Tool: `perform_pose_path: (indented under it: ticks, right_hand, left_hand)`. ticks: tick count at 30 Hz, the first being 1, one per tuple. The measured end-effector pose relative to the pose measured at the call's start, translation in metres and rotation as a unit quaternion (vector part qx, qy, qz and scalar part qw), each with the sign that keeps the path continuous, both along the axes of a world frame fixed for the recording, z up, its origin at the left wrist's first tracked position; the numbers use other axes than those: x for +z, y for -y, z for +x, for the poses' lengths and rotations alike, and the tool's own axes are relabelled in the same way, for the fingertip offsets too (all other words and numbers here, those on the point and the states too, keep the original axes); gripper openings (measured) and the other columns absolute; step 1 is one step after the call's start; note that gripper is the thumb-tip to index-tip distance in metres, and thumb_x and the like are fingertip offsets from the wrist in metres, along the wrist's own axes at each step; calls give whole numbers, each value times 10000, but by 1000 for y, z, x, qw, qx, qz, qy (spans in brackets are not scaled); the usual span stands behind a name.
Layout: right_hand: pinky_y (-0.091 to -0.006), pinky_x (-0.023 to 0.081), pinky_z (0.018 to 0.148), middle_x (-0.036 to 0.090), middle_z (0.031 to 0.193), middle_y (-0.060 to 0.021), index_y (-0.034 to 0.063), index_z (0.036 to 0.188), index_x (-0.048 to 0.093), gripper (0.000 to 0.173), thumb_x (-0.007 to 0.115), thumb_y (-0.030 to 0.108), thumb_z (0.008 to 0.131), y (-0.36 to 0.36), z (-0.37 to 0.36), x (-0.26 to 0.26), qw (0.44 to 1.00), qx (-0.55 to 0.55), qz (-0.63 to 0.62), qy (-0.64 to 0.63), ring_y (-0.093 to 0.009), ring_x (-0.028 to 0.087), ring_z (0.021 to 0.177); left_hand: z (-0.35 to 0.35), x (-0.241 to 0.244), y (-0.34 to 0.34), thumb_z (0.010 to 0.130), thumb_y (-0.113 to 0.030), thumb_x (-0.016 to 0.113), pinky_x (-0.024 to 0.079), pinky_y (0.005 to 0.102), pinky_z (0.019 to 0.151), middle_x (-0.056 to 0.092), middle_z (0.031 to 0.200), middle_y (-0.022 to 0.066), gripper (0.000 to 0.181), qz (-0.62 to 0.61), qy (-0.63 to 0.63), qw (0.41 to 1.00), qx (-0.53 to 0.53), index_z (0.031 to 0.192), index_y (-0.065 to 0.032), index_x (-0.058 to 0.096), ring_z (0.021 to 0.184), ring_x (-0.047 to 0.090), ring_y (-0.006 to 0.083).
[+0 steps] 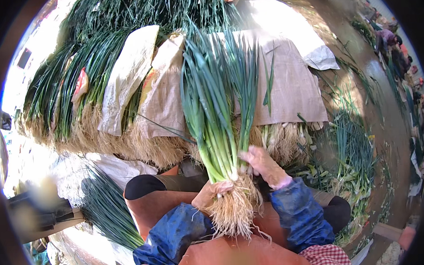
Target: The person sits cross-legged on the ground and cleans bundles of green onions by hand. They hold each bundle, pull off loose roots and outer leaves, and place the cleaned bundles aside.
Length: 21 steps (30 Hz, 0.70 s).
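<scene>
My left hand (pixel 211 196), in a pale glove, is wrapped around the white stem bases of a thick bunch of green onions (pixel 211 108). Its pale, stringy roots (pixel 234 212) hang toward my lap, and the green leaves point away from me. My right hand (pixel 264 165), slightly blurred, closes on the lower stalks of a thinner group of green onions (pixel 244 85) just to the right. The two groups meet at the roots. Part of my left hand is hidden behind stems and roots.
Bundled green onions (pixel 91 73) lie in a row ahead, roots toward me, partly under woven sacks (pixel 283 77). More onions (pixel 106 202) rest on white sheeting at left. Loose onions and trimmings (pixel 354 155) litter the ground at right. Several people (pixel 391 38) are far right.
</scene>
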State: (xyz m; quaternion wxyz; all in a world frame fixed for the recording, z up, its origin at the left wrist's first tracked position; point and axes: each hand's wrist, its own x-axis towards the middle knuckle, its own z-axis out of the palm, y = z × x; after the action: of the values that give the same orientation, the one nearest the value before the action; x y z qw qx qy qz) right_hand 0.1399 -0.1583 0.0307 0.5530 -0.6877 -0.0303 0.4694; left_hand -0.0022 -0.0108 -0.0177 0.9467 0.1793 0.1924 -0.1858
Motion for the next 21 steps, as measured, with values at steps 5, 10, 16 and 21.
perform_pose_path:
  ticks: [5,10,16,21]
  right_hand:
    - [-317,331,385,347,442,-20,109,672,532,362,420,320,944,-2,-12,-46,823,-24,-172,541,-155,363,383]
    - [-240,415,508,538,683,-29,31,835,550,191,512,206,899,1,3,-32,952,-217,13,217,-109,493,570]
    - [-243,461,592,564,826,-42,41,964,524,99,497,88,882,6,-20,-26,932,-254,104,237,-119,526,652]
    - [-238,473,531,529,722,-34,54,902,502,94,440,124,908,33,-16,38,844,-423,318,84,-113,520,595]
  left_hand:
    - [11,5,12,808,-17,554,518,290,740,597,929,75,373,14,-71,996,43,1171,24,479,820,612,169]
    - [12,6,19,741,-79,669,492,249,590,618,886,59,367,9,-65,997,44,1068,39,554,723,598,130]
    - [8,-21,19,799,-48,576,500,274,684,574,854,71,412,0,-39,998,47,1181,49,456,731,578,159]
    - [-1,7,16,782,-112,568,485,353,805,578,996,135,463,-58,-97,992,47,1204,36,447,890,583,224]
